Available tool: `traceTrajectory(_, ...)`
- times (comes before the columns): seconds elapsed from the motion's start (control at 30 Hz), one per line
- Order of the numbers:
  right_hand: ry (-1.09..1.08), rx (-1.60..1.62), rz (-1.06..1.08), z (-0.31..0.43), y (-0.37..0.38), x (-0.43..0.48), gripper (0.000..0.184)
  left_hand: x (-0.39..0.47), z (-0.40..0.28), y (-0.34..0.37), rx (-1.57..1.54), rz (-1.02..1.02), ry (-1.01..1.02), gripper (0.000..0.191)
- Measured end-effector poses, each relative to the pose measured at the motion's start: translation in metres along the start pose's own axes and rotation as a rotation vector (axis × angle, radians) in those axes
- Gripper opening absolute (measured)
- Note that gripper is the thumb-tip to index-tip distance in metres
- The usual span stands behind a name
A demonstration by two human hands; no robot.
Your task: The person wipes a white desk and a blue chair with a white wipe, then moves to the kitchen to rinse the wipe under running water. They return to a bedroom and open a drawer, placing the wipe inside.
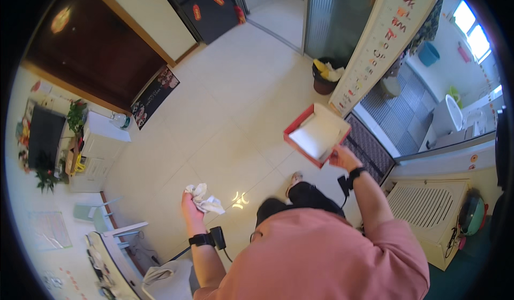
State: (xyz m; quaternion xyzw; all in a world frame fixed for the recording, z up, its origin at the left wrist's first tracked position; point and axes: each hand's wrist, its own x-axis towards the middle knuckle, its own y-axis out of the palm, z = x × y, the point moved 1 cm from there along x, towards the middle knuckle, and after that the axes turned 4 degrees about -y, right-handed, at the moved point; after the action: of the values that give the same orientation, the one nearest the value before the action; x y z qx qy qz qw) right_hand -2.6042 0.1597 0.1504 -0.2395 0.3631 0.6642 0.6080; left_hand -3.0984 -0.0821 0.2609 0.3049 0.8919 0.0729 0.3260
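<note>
My left hand grips a crumpled white tissue or cloth, whose loose end sticks out past the fingers. My right hand holds a shallow open box by its near right corner. Red walls edge the box, and its pale inside faces up and catches the light. Both hands are apart, out in front of my body, above the tiled floor. Each wrist wears a black strap with a small device on it.
A dark waste bin with yellow and white refuse stands by the wall end. Beyond a doorway mat lies a bathroom. On the left are a white cabinet and a chair. A slatted cream cabinet stands at the right.
</note>
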Motion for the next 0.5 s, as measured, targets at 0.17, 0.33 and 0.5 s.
traceTrajectory(0.17, 0.054, -0.129, -0.112, 0.094, 0.040, 0.064, 0.024, 0.047, -0.011, 0.003, -0.055, -0.135, -0.027, 0.014)
traceTrajectory(0.33, 0.048, -0.076, -0.082, 0.171, 0.072, 0.160, 0.028, 0.154, -0.048, 0.041, -0.119, -0.328, -0.038, 0.018)
traceTrajectory(0.5, 0.085, 0.149, -0.195, 0.211, 0.083, 0.236, 0.024, 0.282, -0.112, 0.168, 0.045, -0.103, -0.144, 0.018)
